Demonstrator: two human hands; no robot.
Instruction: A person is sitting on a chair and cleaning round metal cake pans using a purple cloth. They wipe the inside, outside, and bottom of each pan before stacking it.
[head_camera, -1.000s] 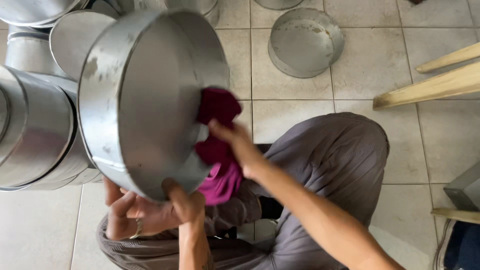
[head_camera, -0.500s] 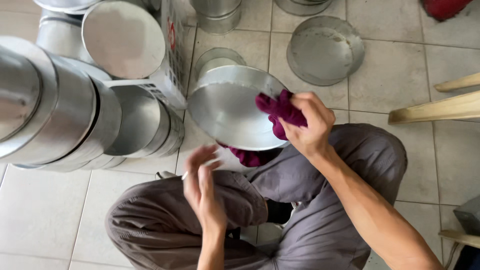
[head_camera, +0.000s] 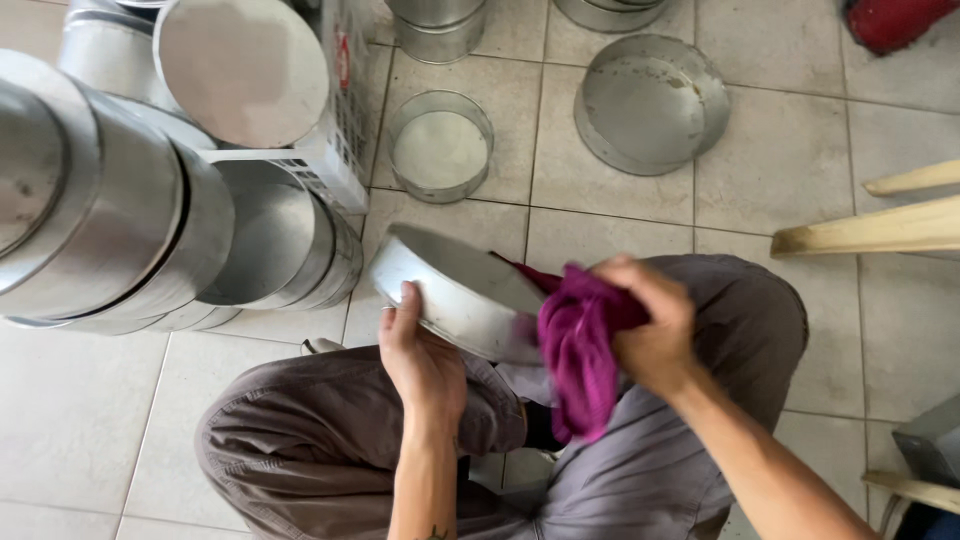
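Note:
A round shallow metal pan (head_camera: 450, 285) lies tilted over my knees, its side wall toward me. My left hand (head_camera: 420, 355) grips its near rim from below. My right hand (head_camera: 650, 325) is closed on a magenta cloth (head_camera: 578, 350), which is pressed against the pan's right edge and hangs down over my lap. I am crouched in grey trousers on a tiled floor.
Stacks of metal pans (head_camera: 110, 230) lie on their sides at the left, beside a white crate (head_camera: 330, 150). A small metal ring (head_camera: 440, 145) and a larger round pan (head_camera: 650, 105) sit on the tiles ahead. Wooden planks (head_camera: 880, 225) are at the right.
The pan has been lowered from in front of the camera and turned nearly edge-on. My left hand has taken its near rim again; my right hand with the cloth moved to its right edge.

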